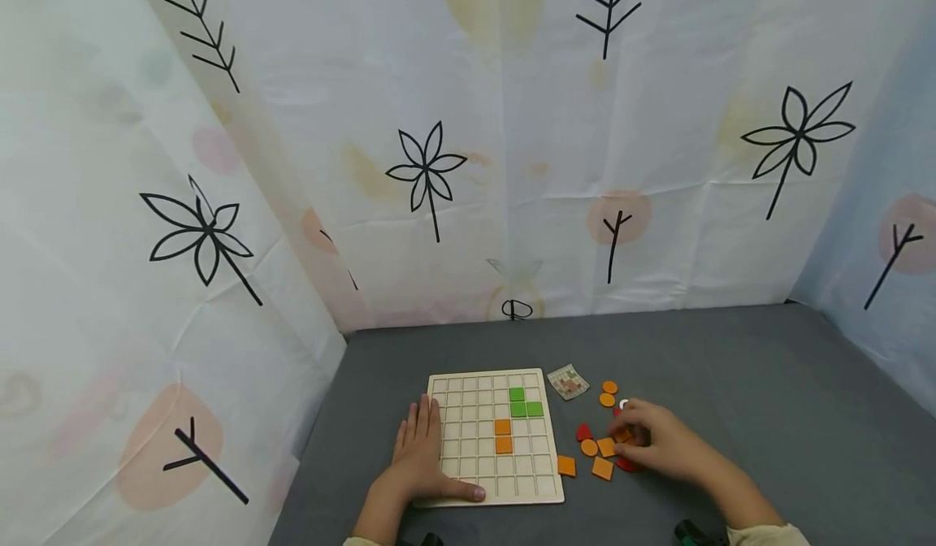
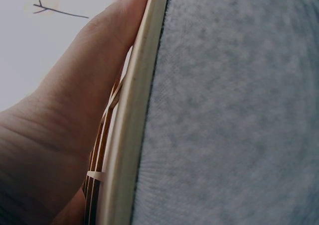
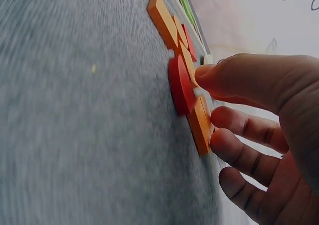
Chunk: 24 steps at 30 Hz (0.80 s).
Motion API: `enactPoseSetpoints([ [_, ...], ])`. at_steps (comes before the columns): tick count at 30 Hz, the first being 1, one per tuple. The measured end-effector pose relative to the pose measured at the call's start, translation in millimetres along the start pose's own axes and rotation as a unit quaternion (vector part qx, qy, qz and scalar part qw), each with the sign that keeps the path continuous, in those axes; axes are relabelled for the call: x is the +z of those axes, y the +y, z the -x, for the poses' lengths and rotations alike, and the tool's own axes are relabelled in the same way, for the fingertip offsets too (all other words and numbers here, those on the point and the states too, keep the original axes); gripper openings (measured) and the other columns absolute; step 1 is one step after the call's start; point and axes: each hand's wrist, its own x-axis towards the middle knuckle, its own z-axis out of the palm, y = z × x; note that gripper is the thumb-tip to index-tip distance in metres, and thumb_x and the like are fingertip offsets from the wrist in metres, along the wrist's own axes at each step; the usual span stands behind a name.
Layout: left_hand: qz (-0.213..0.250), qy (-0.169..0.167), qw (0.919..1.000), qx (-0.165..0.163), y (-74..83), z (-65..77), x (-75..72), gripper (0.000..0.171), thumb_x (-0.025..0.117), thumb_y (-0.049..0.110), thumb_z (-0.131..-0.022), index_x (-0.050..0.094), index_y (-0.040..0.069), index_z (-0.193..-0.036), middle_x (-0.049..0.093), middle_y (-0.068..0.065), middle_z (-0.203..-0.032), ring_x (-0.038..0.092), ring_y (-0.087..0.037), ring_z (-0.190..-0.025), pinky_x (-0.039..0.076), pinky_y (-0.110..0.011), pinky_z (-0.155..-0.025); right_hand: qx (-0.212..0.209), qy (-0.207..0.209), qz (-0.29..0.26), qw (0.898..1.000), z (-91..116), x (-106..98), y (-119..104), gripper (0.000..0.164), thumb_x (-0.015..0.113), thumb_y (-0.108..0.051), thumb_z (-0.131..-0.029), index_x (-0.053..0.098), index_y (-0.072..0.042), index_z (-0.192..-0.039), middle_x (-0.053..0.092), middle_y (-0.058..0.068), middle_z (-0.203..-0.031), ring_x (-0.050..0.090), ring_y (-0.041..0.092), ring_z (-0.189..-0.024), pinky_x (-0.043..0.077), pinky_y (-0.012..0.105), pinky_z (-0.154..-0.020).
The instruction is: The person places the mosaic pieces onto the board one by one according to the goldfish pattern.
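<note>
A pale wooden grid board (image 1: pixel 468 428) lies on the table, bearing three green squares (image 1: pixel 517 409) and two orange squares (image 1: pixel 503 444). My left hand (image 1: pixel 418 457) rests flat on the board's left side, fingers straight, thumb along the near edge. The left wrist view shows that hand (image 2: pixel 75 90) against the board's edge (image 2: pixel 130 105). Over loose pieces right of the board, my right hand (image 1: pixel 665 444) has bent fingers. Close up, its thumb and fingers stand apart beside a red piece (image 3: pixel 180 85) and an orange square (image 3: pixel 200 128); no piece is seen lifted.
A small patterned card (image 1: pixel 568 382) lies by the board's upper right corner. Orange discs (image 1: pixel 610 387), a red piece (image 1: pixel 583 432) and orange squares (image 1: pixel 603 469) are scattered nearby. One orange square (image 1: pixel 566 465) sits at the board's right edge. Printed curtains (image 1: pixel 504 229) enclose the grey table (image 1: pixel 731 375).
</note>
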Motion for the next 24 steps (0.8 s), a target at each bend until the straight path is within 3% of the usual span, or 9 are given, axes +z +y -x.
enactPoseSetpoints([
  [8, -0.005, 0.000, 1.0000, 0.000, -0.8, -1.7, 0.7, 0.169, 0.091, 0.083, -0.053, 0.000, 0.005, -0.171, -0.010, -0.019, -0.179, -0.006, -0.042, -0.166, 0.004, -0.065, -0.132, 0.027, 0.010, 0.015, 0.999, 9, -8, 2, 0.011, 0.083, -0.012, -0.093, 0.077, -0.013, -0.103, 0.064, -0.001, -0.095, 0.049, -0.002, -0.068, 0.046, 0.023, -0.058],
  [14, -0.002, -0.002, 1.0000, -0.002, -2.2, -2.6, 2.6, 0.169, 0.091, 0.084, -0.052, 0.000, 0.005, -0.171, -0.010, -0.018, -0.179, -0.006, -0.042, -0.166, 0.004, -0.066, -0.131, 0.066, 0.000, 0.032, 0.997, 10, -11, 2, 0.011, 0.073, -0.009, -0.100, 0.078, -0.014, -0.108, 0.066, -0.002, -0.100, 0.048, -0.002, -0.074, 0.043, 0.024, -0.062],
  [24, -0.008, -0.001, 1.0000, -0.002, -4.4, -3.3, 3.4, 0.170, 0.090, 0.086, -0.052, 0.000, 0.005, -0.171, -0.010, -0.018, -0.179, -0.007, -0.042, -0.166, 0.004, -0.066, -0.132, 0.060, -0.002, 0.047, 0.997, 6, -10, 2, 0.016, 0.073, -0.005, -0.098, 0.077, -0.012, -0.112, 0.062, -0.007, -0.097, 0.046, -0.003, -0.072, 0.044, 0.023, -0.061],
])
